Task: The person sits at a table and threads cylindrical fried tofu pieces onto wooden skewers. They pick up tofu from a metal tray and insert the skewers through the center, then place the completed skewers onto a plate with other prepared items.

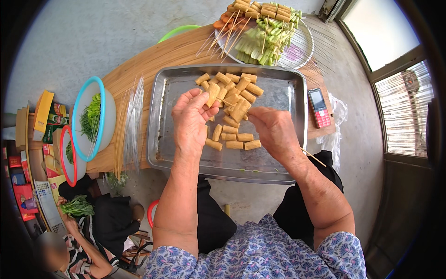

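Observation:
Over the metal tray (177,171), my left hand (191,113) pinches a tan cylindrical food piece (212,94) between thumb and fingers. A bamboo skewer (226,102) slants rightward from beside that piece. My right hand (275,130) has its fingertips closed at a larger tan piece (240,110); a skewer (313,157) sticks out behind this wrist, its other part hidden by the hand. Under and around the hands, many short tan rolls (235,144) lie in the tray, piled near its upper middle and loosely lined up lower down.
Beyond the tray, a plate (306,42) bears skewered carrot, green stalks and tan rolls. Loose skewers (120,139) and metal sticks (136,129) lie at left, near a blue-rimmed basin (110,115) of greens. A phone (318,108) lies right. Another person (101,223) sits lower left, holding leafy greens (78,206).

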{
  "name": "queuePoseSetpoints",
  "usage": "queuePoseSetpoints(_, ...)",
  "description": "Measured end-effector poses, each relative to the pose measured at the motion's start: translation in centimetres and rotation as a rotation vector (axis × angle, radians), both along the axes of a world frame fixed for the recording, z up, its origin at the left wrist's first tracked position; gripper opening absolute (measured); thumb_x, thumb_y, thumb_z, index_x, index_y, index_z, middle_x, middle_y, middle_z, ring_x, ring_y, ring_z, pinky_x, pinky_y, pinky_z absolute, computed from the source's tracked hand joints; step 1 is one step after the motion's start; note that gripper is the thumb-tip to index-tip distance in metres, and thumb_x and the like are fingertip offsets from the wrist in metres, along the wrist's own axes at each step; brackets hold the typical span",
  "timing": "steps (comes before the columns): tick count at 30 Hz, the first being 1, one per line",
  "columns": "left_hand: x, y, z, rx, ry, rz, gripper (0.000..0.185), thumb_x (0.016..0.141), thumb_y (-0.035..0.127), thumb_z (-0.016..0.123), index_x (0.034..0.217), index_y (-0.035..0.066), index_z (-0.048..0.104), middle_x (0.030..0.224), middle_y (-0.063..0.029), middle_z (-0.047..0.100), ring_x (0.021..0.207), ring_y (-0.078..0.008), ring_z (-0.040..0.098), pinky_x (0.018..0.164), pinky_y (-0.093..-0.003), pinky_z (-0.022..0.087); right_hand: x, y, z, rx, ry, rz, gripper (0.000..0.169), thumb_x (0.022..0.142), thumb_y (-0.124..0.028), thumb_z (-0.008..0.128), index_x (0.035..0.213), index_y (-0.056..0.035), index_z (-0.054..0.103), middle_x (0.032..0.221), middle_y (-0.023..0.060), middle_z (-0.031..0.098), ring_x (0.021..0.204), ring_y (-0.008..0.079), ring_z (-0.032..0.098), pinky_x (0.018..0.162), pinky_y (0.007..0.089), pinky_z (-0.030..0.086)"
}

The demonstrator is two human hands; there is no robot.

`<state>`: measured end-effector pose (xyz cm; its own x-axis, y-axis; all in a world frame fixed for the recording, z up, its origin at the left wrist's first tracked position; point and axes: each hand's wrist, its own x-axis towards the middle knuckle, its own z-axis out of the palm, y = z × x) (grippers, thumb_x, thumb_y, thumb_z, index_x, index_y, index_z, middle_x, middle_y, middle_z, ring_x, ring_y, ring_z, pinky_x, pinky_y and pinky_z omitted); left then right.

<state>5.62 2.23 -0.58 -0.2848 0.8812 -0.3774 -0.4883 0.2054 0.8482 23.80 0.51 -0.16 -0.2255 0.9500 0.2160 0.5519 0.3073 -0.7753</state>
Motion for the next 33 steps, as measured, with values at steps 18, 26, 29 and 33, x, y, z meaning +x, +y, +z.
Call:
queuePoseSetpoints(18, -0.4, 1.0, -3.2, -0.013, 0.779, -0.329, 0.021, 0.082, 0.018, 0.062, 0.096, 0.003, 0.060, 0.077, -0.0094, 0.064, 0.071, -0.0186, 0.062, 0.062, -0.0292, 0.048, 0.7, 0.9, 0.2, 0.010, 0.017, -0.101, 0.007, 0.079, -0.008, 0.058, 0.079, -0.0023, 0.062, 0.069, 0.0192, 0.058, 0.067, 0.0367, 0.058, 0.058, 0.0414, 0.047)
queuePoseSetpoints(26, 2.4, 0.1, -6.2, 0.205, 1.558, -0.746, 0.017, 0.077, 0.006, 0.057, 0.094, 0.002, 0.055, 0.091, -0.0167, 0.051, 0.084, -0.0346, 0.057, 0.070, -0.0448, 0.047, 1.3, 1.3, 0.1, -0.036, 0.056, -0.107, 0.007, 0.078, -0.009, 0.059, 0.080, -0.0028, 0.062, 0.071, 0.0189, 0.059, 0.068, 0.0373, 0.058, 0.058, 0.0419, 0.047)
queuePoseSetpoints(29, 1.7, 0.3, -7.1, 0.218, 1.509, -0.681, 0.018, 0.076, 0.004, 0.059, 0.093, 0.000, 0.055, 0.090, -0.0155, 0.054, 0.081, -0.0302, 0.059, 0.067, -0.0406, 0.048, 1.4, 1.2, 0.0, -0.028, 0.050, -0.100, 0.007, 0.078, -0.009, 0.059, 0.077, -0.0025, 0.061, 0.071, 0.0185, 0.059, 0.068, 0.0375, 0.057, 0.058, 0.0424, 0.046)
queuePoseSetpoints(33, 1.1, 1.5, -5.2, -0.126, 0.762, -0.453, 0.023, 0.076, 0.002, 0.060, 0.098, -0.004, 0.058, 0.090, -0.0125, 0.060, 0.072, -0.0204, 0.061, 0.062, -0.0285, 0.049, 1.7, 1.3, 0.0, -0.025, -0.011, -0.085, 0.007, 0.078, -0.008, 0.058, 0.075, -0.0015, 0.059, 0.070, 0.0182, 0.058, 0.068, 0.0373, 0.057, 0.058, 0.0430, 0.046)
